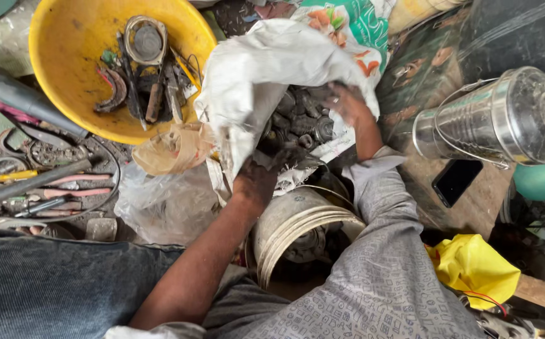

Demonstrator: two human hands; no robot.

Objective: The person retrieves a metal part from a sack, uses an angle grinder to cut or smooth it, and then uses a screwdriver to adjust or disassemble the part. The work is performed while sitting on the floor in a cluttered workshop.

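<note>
From the head view, the left hand (256, 179) grips the near edge of a white woven plastic sack (266, 69), fingers closed on the fabric. The right hand (347, 103) reaches into the sack's mouth among dark greasy metal parts (300, 119); its fingers are buried, so I cannot tell its grip. A yellow plastic basin (65, 56) of rusty scrap sits beside the sack, its top cut off.

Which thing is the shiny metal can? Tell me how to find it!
Look to the right side, past the white sack that the right hand reaches into. There, above a black phone, lies the shiny steel can, tipped on its side with thin wire bands around it. It is the only bright silver thing there; the bowl is yellow.
</note>
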